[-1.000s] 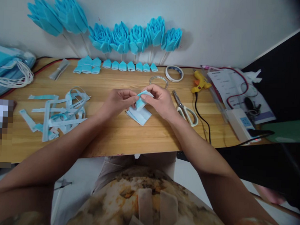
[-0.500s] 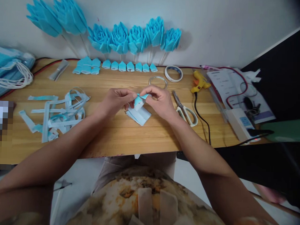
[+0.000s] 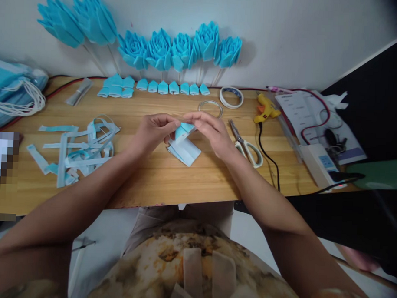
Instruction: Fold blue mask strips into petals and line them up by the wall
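My left hand [image 3: 158, 129] is closed, pinching the left side of a small folded piece of blue and white fabric [image 3: 183, 132]. The piece is held just above the table and has a pointed, petal-like fold. My right hand [image 3: 210, 131] has its fingers stretched out over the top and right edge of that piece; its thumb is partly hidden. Below both hands lies a small stack of pale blue fabric pieces [image 3: 188, 153]. Scissors with white handles [image 3: 246, 146] rest to the right of my right hand.
Folded blue petals [image 3: 163, 88] line the back, under blue fabric flowers [image 3: 159, 50] on sticks. Cut strips [image 3: 77, 151] lie left, near a bag of blue masks [image 3: 16, 92]. Tape rolls [image 3: 232, 98], a yellow glue gun [image 3: 266, 109] and a power strip [image 3: 318, 166] are right.
My right hand's fingers have straightened from a pinch and lie over the folded piece. More of the piece's blue face shows. My left hand keeps its pinch.
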Demonstrator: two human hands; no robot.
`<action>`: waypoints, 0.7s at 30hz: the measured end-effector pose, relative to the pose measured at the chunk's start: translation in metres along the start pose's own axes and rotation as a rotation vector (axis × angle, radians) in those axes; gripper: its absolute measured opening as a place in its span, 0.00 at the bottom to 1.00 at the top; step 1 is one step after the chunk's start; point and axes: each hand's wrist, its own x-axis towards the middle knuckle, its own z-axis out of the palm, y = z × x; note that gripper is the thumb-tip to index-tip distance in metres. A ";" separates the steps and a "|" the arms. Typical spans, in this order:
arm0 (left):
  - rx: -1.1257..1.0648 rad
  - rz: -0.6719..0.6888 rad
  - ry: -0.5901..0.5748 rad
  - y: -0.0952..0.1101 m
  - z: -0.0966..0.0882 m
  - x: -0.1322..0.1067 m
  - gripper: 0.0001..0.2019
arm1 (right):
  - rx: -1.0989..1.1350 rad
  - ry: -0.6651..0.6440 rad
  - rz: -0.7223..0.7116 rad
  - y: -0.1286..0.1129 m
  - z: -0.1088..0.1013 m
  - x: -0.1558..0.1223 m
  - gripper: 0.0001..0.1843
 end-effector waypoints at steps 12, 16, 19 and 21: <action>0.110 0.117 0.052 0.004 0.002 -0.005 0.10 | 0.045 -0.057 0.187 0.004 0.006 -0.001 0.23; 0.117 0.136 0.069 0.002 0.003 -0.004 0.10 | 0.003 -0.040 0.164 0.008 0.006 0.000 0.19; 0.090 0.109 0.059 -0.001 0.004 -0.003 0.10 | 0.016 0.047 0.114 0.012 0.006 0.002 0.18; 0.089 0.087 0.021 -0.002 0.004 -0.002 0.10 | 0.036 0.089 0.094 0.012 0.005 0.003 0.17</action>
